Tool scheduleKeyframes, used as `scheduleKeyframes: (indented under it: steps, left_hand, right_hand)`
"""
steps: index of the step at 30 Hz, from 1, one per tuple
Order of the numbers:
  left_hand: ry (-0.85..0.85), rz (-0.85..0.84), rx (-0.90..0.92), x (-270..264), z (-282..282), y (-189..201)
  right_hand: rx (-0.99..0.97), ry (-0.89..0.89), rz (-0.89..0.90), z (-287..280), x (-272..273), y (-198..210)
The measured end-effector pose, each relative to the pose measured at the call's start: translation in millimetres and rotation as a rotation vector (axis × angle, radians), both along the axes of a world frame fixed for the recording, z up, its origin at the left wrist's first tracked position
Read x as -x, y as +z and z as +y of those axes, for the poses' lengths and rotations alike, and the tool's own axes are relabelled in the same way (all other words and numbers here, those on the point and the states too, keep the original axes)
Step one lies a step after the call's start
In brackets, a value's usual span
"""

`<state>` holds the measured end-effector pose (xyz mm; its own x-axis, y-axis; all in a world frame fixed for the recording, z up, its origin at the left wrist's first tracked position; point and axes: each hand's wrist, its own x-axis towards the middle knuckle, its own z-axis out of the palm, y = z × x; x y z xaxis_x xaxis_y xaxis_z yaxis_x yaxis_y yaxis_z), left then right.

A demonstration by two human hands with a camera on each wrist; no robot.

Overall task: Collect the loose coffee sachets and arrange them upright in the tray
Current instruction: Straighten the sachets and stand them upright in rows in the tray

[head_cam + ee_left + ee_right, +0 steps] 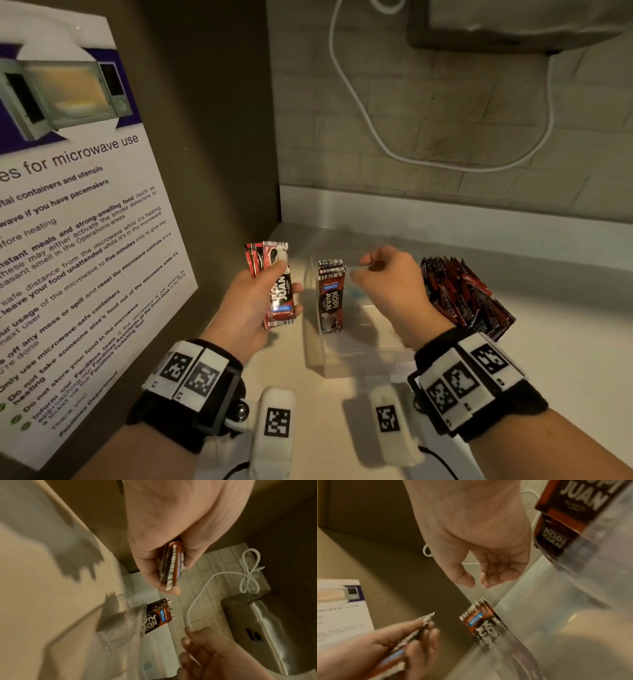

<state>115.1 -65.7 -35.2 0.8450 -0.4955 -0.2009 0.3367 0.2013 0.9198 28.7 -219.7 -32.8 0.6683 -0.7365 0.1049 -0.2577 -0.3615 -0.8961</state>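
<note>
My left hand (289, 282) grips a small stack of red-and-black coffee sachets (279, 284) by its long edges, just left of the clear plastic tray (346, 363). The same held stack (171, 566) shows edge-on in the left wrist view. A few sachets (330, 298) stand upright in the tray's left end, also seen as the upright sachets (482, 623). My right hand (361, 269) hovers over the tray, fingers loosely curled and empty, as the right hand (478, 584) shows. A heap of loose sachets (466, 294) lies right of the tray.
A microwave-use notice (68, 205) hangs on the brown side wall at the left. A white cable (359, 113) loops down the tiled back wall. A grey appliance (513, 24) sits above at the right. The pale counter (565, 359) runs to the right.
</note>
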Motion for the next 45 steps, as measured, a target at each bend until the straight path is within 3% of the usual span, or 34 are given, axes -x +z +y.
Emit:
scheduleKeyframes:
  steps: [3,8,11,15,20,28,35,39,42,45]
  left_hand:
    - [0.045,0.004,0.086,5,-4,5]
    - [0.049,0.005,0.228,15,-14,14]
    - [0.033,-0.004,0.215,19,-16,14]
    - [0.079,-0.039,0.154,14,-9,10]
    - [0.13,-0.066,0.093,3,4,15]
    - [-0.199,-0.246,-0.026,19,-2,17]
    - [-0.094,-0.289,-0.019,23,-15,6]
    - [-0.052,-0.27,-0.055,22,-16,-1]
    - [-0.001,-0.195,-0.134,15,-11,-6]
    - [-0.009,-0.165,-0.202,15,-10,-13]
  right_hand:
    - [-0.068,0.124,-0.135,14,6,14]
    - [-0.114,0.385,-0.057,40,7,14]
    - [-0.145,0.345,-0.127,41,5,12]
    - [-0.359,0.27,-0.307,29,9,22]
    - [-0.256,0.232,-0.387,10,21,38]
    - [-0.145,0.403,-0.225,15,19,48]
    - [-0.18,0.369,-0.182,18,16,28]
    - [-0.213,0.22,-0.145,6,15,15]
    - [-0.292,0.126,-0.035,-5,16,2]
    - [-0.357,0.166,0.097,-3,12,-11]
